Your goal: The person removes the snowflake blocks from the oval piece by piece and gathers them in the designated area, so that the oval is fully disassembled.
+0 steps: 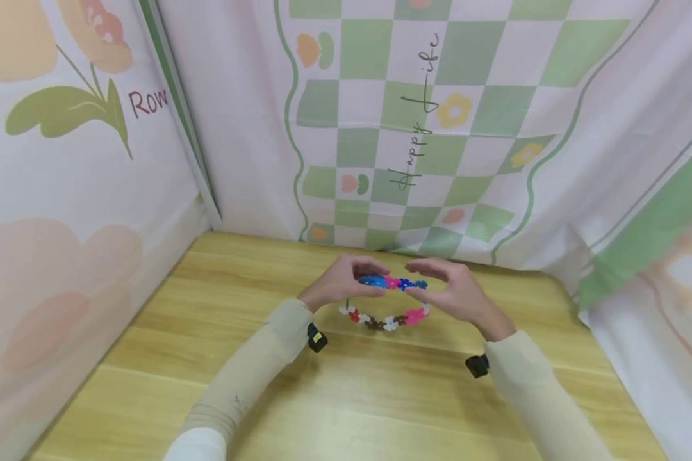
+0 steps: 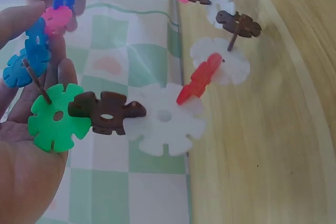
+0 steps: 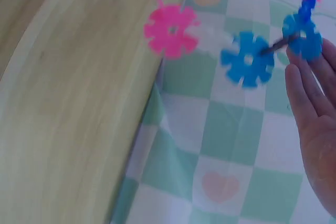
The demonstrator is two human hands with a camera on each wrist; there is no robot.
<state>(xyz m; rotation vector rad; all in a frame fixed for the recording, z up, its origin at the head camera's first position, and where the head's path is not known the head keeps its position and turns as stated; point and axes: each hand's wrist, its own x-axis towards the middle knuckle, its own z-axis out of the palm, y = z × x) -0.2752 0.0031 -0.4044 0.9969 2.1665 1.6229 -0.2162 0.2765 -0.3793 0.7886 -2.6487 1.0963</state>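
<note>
A closed ring of slotted, flower-shaped plastic discs [image 1: 390, 323] hangs between the two hands, with blue and pink discs at the far side. My left hand [image 1: 344, 280] holds its blue part at the left, thumb near side and fingers behind. In the left wrist view a green disc [image 2: 59, 118] lies by the palm, joined to a brown disc [image 2: 106, 113] and a white disc [image 2: 165, 120]. My right hand [image 1: 460, 294] has extended fingers at the ring's right end; in the right wrist view they touch a blue disc [image 3: 303, 38]. Its thumb is hidden there.
The ring is over a wooden table [image 1: 346, 397]. Behind it hangs a green-and-white checked cloth [image 1: 363, 51], reaching down to the table's far edge. Printed fabric [image 1: 63, 192] stands along the left side, and more cloth [image 1: 657, 256] hangs at the right.
</note>
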